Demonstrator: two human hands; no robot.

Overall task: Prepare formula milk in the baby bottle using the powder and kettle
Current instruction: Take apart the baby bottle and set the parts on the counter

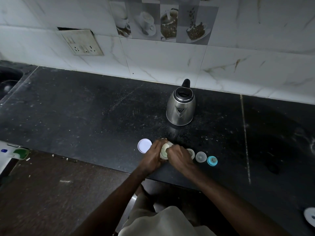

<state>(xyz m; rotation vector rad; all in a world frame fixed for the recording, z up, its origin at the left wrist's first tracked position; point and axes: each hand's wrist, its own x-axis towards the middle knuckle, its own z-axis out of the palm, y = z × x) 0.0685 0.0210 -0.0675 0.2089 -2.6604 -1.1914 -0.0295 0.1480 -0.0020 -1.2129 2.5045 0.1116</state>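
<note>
On the black counter near its front edge, my left hand (154, 155) grips a pale cream container (164, 150), tilted toward my right hand (179, 156), whose fingers curl at its mouth; what they hold is hidden. A white round lid (144, 145) lies just left of my hands. To the right stand an open baby bottle (191, 153) seen from above, a clear cap (201, 157) and a teal ring with nipple (212, 161). The steel kettle (181, 107) with a black handle stands further back.
The dark stone counter (85, 113) runs to a marble-tiled wall with a socket plate (81, 42). A sink (8, 79) sits at the far left. A white object (309, 216) lies at the right edge, and a green-and-white item (18, 154) at the left.
</note>
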